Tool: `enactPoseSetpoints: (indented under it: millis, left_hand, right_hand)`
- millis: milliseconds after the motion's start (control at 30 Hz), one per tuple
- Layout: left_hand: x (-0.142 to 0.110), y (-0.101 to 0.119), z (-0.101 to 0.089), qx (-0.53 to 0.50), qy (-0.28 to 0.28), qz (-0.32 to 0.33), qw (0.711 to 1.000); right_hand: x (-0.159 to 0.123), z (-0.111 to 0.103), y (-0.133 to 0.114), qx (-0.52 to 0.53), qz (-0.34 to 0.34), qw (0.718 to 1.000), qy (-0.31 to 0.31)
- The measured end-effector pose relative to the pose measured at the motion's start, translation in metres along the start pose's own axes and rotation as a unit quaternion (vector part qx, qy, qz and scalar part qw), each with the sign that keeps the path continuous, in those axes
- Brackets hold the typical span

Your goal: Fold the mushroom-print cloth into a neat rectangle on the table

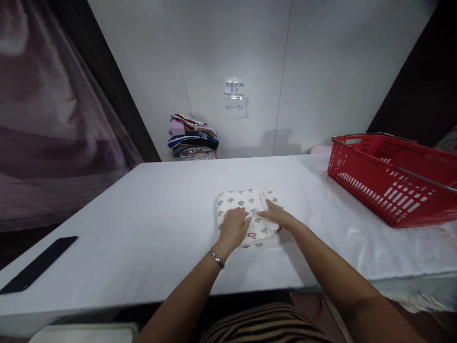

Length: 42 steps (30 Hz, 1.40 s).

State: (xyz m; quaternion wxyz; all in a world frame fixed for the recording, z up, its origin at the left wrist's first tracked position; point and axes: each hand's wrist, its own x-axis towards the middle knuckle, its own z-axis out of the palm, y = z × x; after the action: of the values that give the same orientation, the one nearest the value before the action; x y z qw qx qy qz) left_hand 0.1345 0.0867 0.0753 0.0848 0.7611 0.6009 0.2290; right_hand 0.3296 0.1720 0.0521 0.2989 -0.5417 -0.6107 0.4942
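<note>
A folded white cloth printed with grey, green and red mushroom shapes lies on the white-covered table. My left hand rests palm down on its left half, the fingers stretched out over the fabric. At the cloth's right side is my right hand, touching a folded-over layer. Its thumb and index finger are spread apart on the print, while the other fingers are partly hidden. A silver bracelet circles my left wrist.
A red plastic basket with metal handles stands on the table at the right. Folded fabrics are stacked behind the far edge by the wall. A flat black object lies at the left, and paper signs hang on the wall.
</note>
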Motion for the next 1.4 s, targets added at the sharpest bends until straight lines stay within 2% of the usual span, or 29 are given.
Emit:
enactPoseSetpoints:
  millis: [100,200,300,467,633,733,833,933,1100,1233,1400]
  left_hand:
    - [-0.007,-0.019,-0.005,0.01,0.036,-0.064,0.997]
    - [-0.013,-0.035,0.002,-0.016,0.065,-0.121,0.99]
    - [-0.015,-0.044,0.014,-0.065,0.081,-0.136,0.985]
    - [-0.014,-0.045,0.023,-0.098,0.098,-0.137,0.981]
    - [-0.014,-0.045,0.021,-0.117,0.107,-0.14,0.977]
    - [-0.014,-0.044,0.021,-0.145,0.105,-0.152,0.972]
    - [-0.013,-0.043,0.02,-0.169,0.098,-0.157,0.968]
    - [-0.015,-0.044,0.022,-0.185,0.094,-0.16,0.965]
    - [-0.017,-0.044,0.025,-0.191,0.08,-0.177,0.962]
    - [-0.015,-0.042,0.026,-0.208,0.081,-0.178,0.958]
    - [-0.015,-0.045,0.027,-0.247,0.08,-0.23,0.938]
  right_hand:
    - [0.003,-0.005,-0.004,-0.117,-0.025,0.992,0.046]
    - [0.007,-0.009,-0.007,-0.188,-0.058,0.974,0.108]
    - [0.008,-0.007,-0.01,-0.256,-0.065,0.961,0.075]
    - [0.011,0.007,-0.016,-0.361,-0.016,0.932,0.027]
    - [0.017,0.012,-0.016,-0.35,-0.036,0.936,0.025]
    - [0.019,0.004,-0.013,-0.289,-0.065,0.951,0.083]
    - [0.02,-0.004,-0.006,-0.266,-0.052,0.953,0.133]
    - [0.02,-0.004,0.003,-0.305,-0.023,0.944,0.126]
    - [0.019,0.002,0.004,-0.324,-0.044,0.937,0.124]
    - [0.017,0.001,-0.001,-0.329,-0.067,0.929,0.156]
    - [0.016,0.0,0.001,-0.362,-0.02,0.923,0.126]
